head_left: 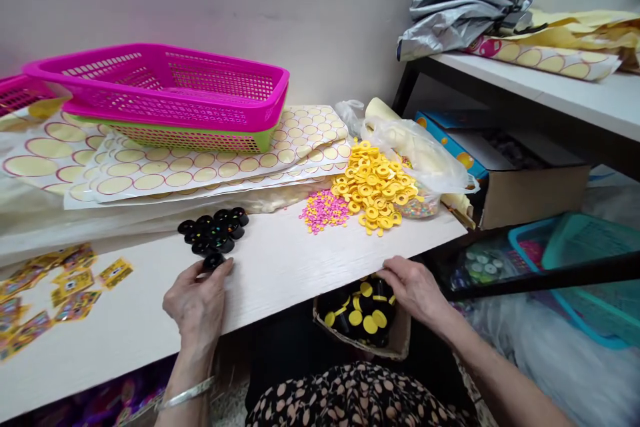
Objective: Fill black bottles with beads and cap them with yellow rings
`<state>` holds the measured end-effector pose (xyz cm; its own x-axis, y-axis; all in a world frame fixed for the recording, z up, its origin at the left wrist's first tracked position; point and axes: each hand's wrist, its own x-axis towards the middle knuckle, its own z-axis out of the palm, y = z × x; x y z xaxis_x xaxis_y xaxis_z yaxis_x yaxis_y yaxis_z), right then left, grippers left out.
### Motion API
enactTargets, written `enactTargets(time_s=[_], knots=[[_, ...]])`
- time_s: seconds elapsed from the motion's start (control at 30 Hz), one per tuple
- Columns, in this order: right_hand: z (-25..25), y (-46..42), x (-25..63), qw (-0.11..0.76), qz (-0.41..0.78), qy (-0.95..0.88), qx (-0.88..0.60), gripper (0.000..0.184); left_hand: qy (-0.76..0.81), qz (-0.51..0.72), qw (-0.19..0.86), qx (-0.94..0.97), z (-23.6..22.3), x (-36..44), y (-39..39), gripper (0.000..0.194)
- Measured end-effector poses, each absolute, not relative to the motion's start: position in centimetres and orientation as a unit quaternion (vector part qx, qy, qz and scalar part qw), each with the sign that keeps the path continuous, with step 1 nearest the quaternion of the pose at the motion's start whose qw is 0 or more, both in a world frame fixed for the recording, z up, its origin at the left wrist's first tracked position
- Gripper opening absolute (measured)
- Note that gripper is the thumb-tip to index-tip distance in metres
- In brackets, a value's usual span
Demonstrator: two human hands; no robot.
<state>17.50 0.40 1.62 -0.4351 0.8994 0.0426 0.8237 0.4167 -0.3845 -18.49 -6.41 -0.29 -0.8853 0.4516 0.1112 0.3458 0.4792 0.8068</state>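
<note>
My left hand (197,297) rests on the table with thumb and fingers closed around a small round black cup (213,261). This cup stands at the near end of a tight cluster of black cups (213,230), some with coloured bits inside. Over the table's front edge, my right hand (413,283) has its fingers curled together at the rim of a cardboard box (400,340) on my lap; their tips are partly hidden, so what they grip cannot be made out. Inside the box lie black pieces with yellow caps (370,324).
A heap of yellow rings (377,187) and pink and yellow beads (325,211) lie to the right. Behind are sheets of printed circles (195,177) under a pink basket (165,103). Yellow cards (73,287) lie left. A shelf (575,97) stands right.
</note>
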Motion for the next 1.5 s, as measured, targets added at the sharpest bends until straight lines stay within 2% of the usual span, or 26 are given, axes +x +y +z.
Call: enactTargets(time_s=[0.13,0.23,0.33,0.53,0.77,0.93,1.2,1.5], knots=[[1.7,4.2,16.9,0.265,0.097,-0.774,-0.567,0.015,0.847,0.452,0.096,0.264,-0.2,-14.0,-6.3,0.048],[1.0,6.4,16.4,0.31,0.073,-0.74,-0.593,0.013,0.785,0.457,0.143,0.392,-0.7,-9.9,-5.0,0.035],[0.5,7.0,15.6,0.324,0.105,-0.756,-0.559,0.013,0.731,0.422,0.172,0.508,-0.6,-6.7,-3.0,0.019],[0.6,7.3,12.1,0.264,0.125,-0.815,-0.501,0.014,0.714,0.391,0.166,0.557,-0.6,-4.8,0.2,0.022],[0.8,7.9,8.3,0.15,0.033,-0.842,-0.518,0.017,0.688,0.419,0.196,0.559,-1.9,-5.4,0.0,0.025],[0.5,7.8,7.7,0.082,0.008,-0.849,-0.521,0.021,0.681,0.421,0.207,0.563,-1.4,-5.2,-0.1,0.021],[0.3,7.7,8.3,0.074,0.011,-0.841,-0.537,0.018,0.687,0.404,0.201,0.57,-0.7,-4.9,-0.1,0.02],[0.0,6.7,9.4,0.107,0.033,-0.858,-0.502,0.019,0.689,0.415,0.199,0.56,-1.0,-5.0,-0.2,0.019]])
